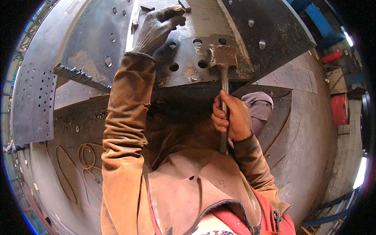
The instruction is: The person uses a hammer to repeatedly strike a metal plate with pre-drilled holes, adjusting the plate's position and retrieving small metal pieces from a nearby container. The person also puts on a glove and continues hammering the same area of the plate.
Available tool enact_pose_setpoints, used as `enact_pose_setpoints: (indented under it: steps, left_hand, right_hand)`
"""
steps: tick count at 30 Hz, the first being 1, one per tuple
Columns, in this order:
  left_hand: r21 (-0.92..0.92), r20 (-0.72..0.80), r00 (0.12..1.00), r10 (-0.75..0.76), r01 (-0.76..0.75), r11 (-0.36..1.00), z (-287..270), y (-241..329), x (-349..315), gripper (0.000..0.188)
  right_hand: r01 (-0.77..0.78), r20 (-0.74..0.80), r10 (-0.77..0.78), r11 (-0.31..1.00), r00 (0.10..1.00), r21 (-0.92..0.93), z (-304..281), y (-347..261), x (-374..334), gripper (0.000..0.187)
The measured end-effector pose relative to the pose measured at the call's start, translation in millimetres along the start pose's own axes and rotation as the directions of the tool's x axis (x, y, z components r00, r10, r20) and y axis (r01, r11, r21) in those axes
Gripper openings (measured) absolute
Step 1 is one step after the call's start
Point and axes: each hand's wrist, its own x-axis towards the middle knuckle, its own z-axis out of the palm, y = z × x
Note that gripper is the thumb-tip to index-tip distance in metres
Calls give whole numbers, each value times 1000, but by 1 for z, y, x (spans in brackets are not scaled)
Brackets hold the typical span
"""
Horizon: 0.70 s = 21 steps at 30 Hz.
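My bare right hand [234, 117] is wrapped round the metal handle [224, 84] of a hammer. The hammer's blocky, rusty head [222, 56] is uppermost, over the near end of a steel plate [184, 74] with several round holes. My left hand [156, 29], in a dark knitted glove, is closed near the far part of that plate. A small yellowish tip shows at its fingers; whether it is a held piece or a bare fingertip I cannot make out. Close by its fingertips lies a small dark metal block [185, 5], and another dark piece [147, 7] is left of it.
Upright-looking steel plates with holes flank the work on the left [92, 47] and right [270, 35]. A large drilled plate [33, 102] stands farther left. Hoses [88, 156] coil on the floor at left. Red drums [339, 109] are at the far right.
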Motion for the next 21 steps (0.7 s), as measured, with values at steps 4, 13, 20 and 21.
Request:
enact_pose_setpoints:
  steps: [4,13,20,21]
  left_hand:
    - [611,268,793,547,-579,539,-3,-2,-5,19]
    - [550,186,905,384,-419,722,-3,-7,-11,35]
    - [410,127,953,276,-304,860,-3,-4,-13,35]
    - [385,123,958,258,-286,877,-3,-5,-11,36]
  right_hand:
    - [15,10,-14,1000,1000,-7,-1,2,2,38]
    - [-4,-34,3,999,999,-44,2,2,3,41]
    - [38,-124,-64,978,990,-203,9,2,0,36]
    - [39,-149,-77,969,986,-245,11,1,0,35]
